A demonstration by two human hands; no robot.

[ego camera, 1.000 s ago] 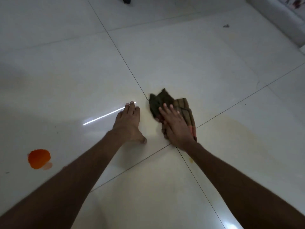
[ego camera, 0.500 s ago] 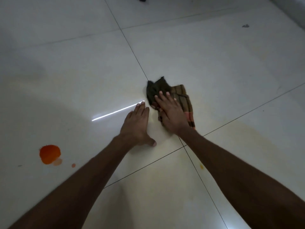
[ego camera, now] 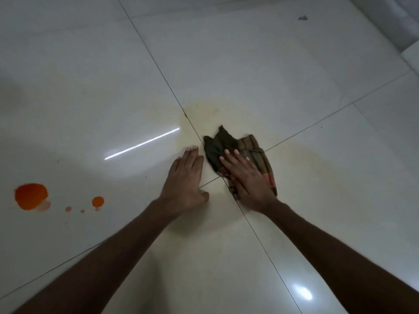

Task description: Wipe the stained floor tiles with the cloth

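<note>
A dark, striped cloth [ego camera: 256,148] lies crumpled on the white floor tiles where four grout lines meet. My right hand [ego camera: 246,177] presses flat on top of it, fingers spread. My left hand [ego camera: 186,177] rests palm-down on the bare tile just left of the cloth, holding nothing. A faint yellowish smear [ego camera: 208,109] spreads on the tiles beyond the cloth. A large orange stain [ego camera: 30,196] and a smaller orange spot [ego camera: 98,201] with tiny droplets sit on the tile at the far left.
A bright strip of reflected light [ego camera: 141,143] crosses the left tile. A small dark speck [ego camera: 302,18] lies on the far right tile. A pale raised edge [ego camera: 385,21] borders the floor at the top right.
My right hand and the cloth have slid back toward me, uncovering the yellowish smear beyond them. My view has shifted, bringing more orange spots into sight at the left.
</note>
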